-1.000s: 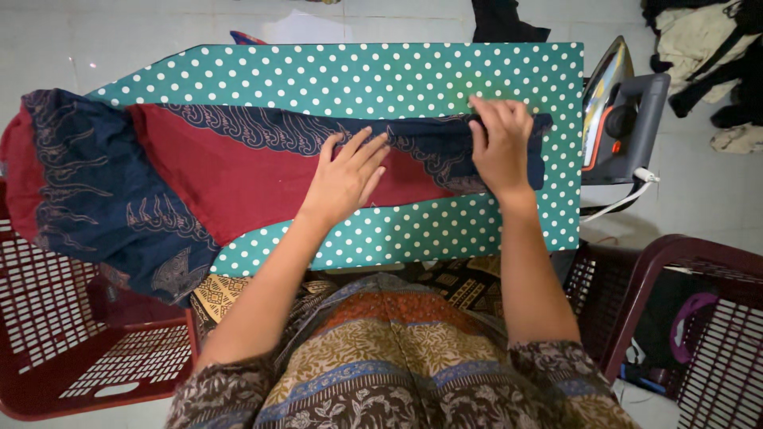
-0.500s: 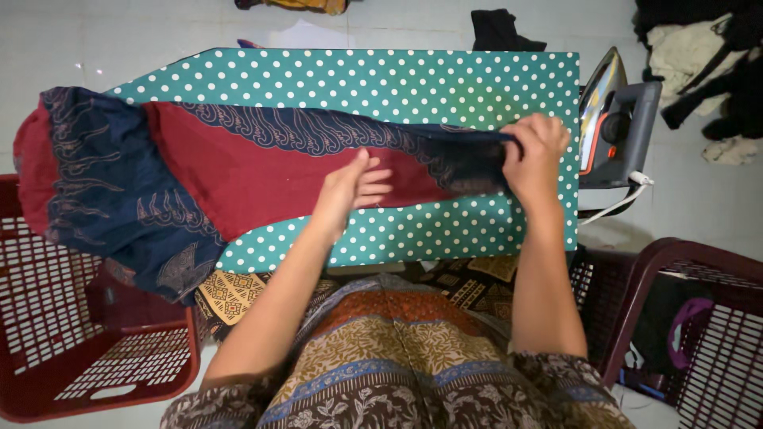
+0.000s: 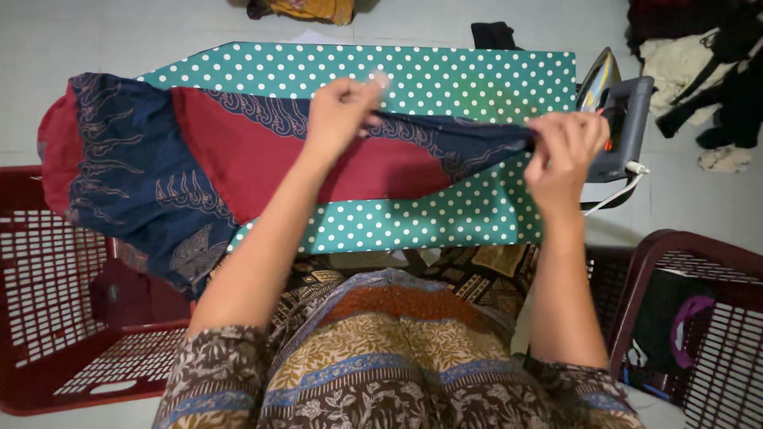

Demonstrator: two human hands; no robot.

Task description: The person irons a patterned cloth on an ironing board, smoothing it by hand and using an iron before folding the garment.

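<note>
A red and navy patterned garment (image 3: 238, 167) is lying lengthwise across the ironing board (image 3: 445, 79), its wide navy end drooping off the board's tip at the left of the frame. Its narrow navy end is being lifted clear of the dotted teal cover at centre right. The left hand (image 3: 340, 115) is pinching the upper edge of the cloth near the middle of the frame, fingers clenched on the fabric. The right hand (image 3: 563, 151) is gripping the garment's tip at the right, pulling the strip taut between both hands. An iron (image 3: 616, 119) is standing on end just beyond the right hand, at the board's right edge. Dark red laundry baskets are sitting at the lower left (image 3: 56, 318) and lower right (image 3: 699, 318). Loose clothes (image 3: 699, 63) are lying on the floor at the upper right.
</note>
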